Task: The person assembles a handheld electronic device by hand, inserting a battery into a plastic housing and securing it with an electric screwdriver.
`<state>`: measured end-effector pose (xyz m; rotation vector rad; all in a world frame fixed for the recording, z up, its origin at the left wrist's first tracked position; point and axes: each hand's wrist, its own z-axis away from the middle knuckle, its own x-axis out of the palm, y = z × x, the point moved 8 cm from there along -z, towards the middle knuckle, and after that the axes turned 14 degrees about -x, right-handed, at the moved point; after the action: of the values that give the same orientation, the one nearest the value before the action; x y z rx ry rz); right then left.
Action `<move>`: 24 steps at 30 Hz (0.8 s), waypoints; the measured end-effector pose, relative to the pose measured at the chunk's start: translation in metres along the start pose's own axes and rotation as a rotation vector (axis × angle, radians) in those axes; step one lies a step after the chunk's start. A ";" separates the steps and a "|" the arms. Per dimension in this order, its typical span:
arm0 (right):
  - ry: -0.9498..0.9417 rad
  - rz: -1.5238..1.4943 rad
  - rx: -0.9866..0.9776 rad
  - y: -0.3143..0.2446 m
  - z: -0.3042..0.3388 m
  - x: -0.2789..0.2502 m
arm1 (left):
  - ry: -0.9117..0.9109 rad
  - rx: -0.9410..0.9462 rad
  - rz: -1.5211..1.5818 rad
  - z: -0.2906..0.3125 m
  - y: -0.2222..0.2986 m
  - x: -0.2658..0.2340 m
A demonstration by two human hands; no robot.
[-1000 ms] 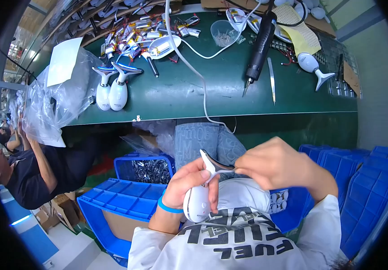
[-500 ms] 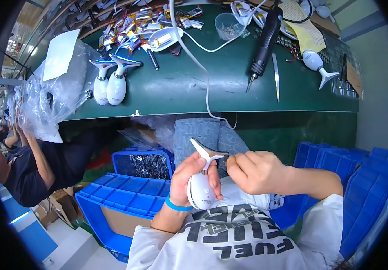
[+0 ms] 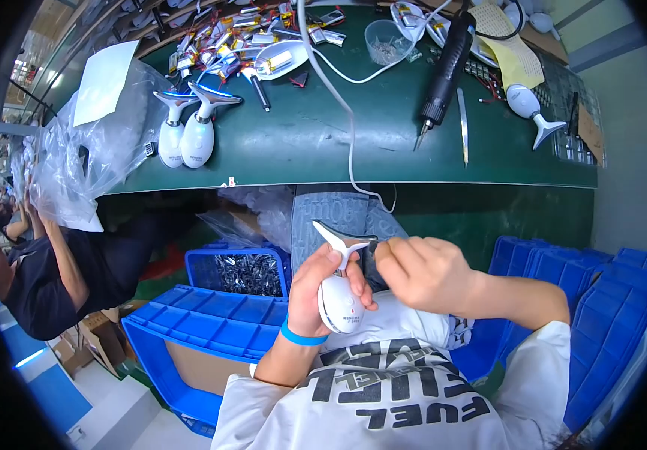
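My left hand point(image 3: 307, 294) is wrapped around a white neck massager point(image 3: 341, 306), held above my lap with its T-shaped head uppermost. Beside the right tip of that head is my right hand point(image 3: 434, 276), its fingers curled into a pinch. Whatever lies between those fingertips is hidden. On the green table, two similar massagers point(image 3: 197, 144) lie side by side at the left, and another massager point(image 3: 522, 101) lies at the right. A black electric screwdriver point(image 3: 443, 82) and silver tweezers point(image 3: 464, 129) lie in front of me.
Small batteries with wires point(image 3: 237, 37) are heaped at the back of the table, near a clear cup point(image 3: 387, 43) of small parts. A white cable point(image 3: 350, 127) hangs over the edge. Blue crates point(image 3: 203, 319) stand on both sides. At the left, another person point(image 3: 61, 277) sits near plastic bags point(image 3: 91, 161).
The massager and both my hands have shifted slightly upward. My right hand has turned a little, and the dark bit that showed by its fingertips is no longer distinct.
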<state>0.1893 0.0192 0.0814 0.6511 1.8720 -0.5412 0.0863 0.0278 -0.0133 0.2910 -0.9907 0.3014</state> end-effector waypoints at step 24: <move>0.464 -0.956 0.724 0.038 0.017 0.023 | 0.493 0.957 -1.973 0.030 0.036 0.055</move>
<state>0.2186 0.0415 0.0512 0.2818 2.3731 -1.8707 0.0776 0.0565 0.0530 1.7582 0.3123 -0.9786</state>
